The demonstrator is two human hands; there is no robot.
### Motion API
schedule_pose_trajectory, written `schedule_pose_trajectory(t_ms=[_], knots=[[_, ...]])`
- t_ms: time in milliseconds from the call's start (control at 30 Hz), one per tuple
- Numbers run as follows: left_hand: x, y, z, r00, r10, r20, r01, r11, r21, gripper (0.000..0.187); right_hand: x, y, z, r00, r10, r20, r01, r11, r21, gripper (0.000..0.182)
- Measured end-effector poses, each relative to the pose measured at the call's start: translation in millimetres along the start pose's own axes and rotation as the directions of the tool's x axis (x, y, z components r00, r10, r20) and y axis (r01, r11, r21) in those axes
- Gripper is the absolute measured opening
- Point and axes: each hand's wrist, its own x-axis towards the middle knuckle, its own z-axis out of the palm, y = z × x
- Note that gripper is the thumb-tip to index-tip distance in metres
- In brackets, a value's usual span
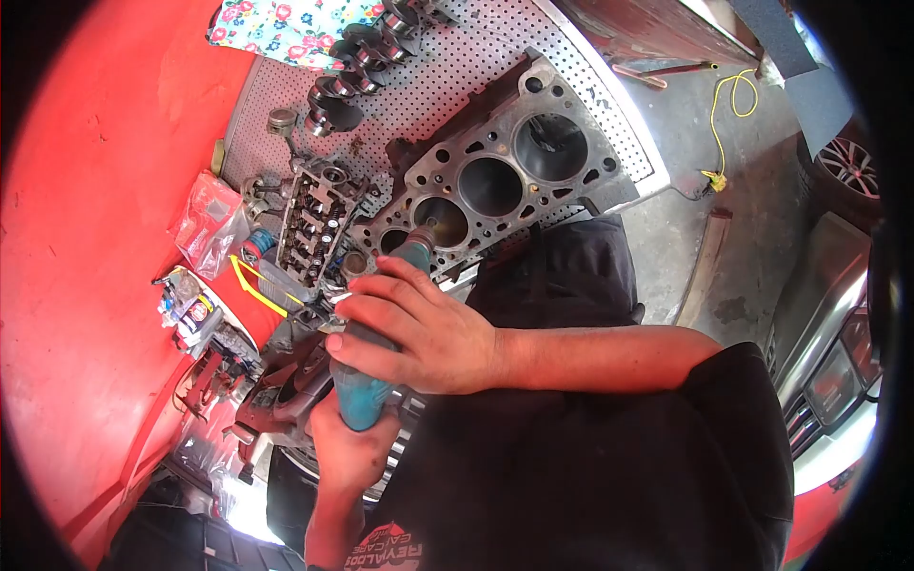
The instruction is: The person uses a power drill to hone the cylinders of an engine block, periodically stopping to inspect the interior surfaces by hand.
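Note:
Both hands are closed around a teal power drill (362, 404). My right hand (424, 328) reaches in from the right and wraps over the drill's body. Lower down, my left hand (354, 445) grips its rear end. The drill's front end points into one bore of a grey engine block (543, 205), the second from the near end. What the drill carries inside that bore is hard to make out. Several open cylinder bores run along the block's flat top face. A cylinder head (312, 224) with valve springs lies left of the block.
The block rests on a perforated metal tabletop (276, 90). Behind it lie a crankshaft (357, 67) and a floral cloth (286, 29). Pistons (282, 121) and plastic bags (209, 224) are at left. A yellow cord (721, 114) crosses the floor; a car (828, 371) stands at right.

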Motion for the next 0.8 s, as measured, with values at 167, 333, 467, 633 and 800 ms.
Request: schedule_pose_trajectory(t_ms=[167, 333, 467, 633, 800], knots=[[-8, 1, -6, 1.0, 0.023, 0.005, -0.023, 1.0, 0.001, 0.019, 1, -6, 2, 1.0, -0.026, 0.008, 0.026, 1.0, -0.002, 0.057], [-15, 10, -8, 1.0, 0.027, -0.004, -0.027, 1.0, -0.01, 0.021, 4, -8, 0, 0.998, -0.06, 0.0, 0.06, 0.998, 0.0, 0.057], [-11, 4, -7, 1.0, 0.031, -0.001, -0.031, 1.0, 0.001, 0.022, 3, -7, 1, 0.999, -0.041, -0.006, 0.041, 0.999, 0.013, 0.057], [-3, 7, 1, 1.0, -0.017, 0.001, 0.017, 0.998, 0.063, 0.023, -2, 2, -1, 1.0, -0.012, 0.024, 0.011, 0.999, 0.046, 0.058], [8, 1, 7, 0.999, 0.031, 0.034, -0.033, 0.998, 0.047, 0.024, -7, 10, 1, 1.0, 0.003, 0.009, -0.003, 1.0, -0.002, 0.058]])
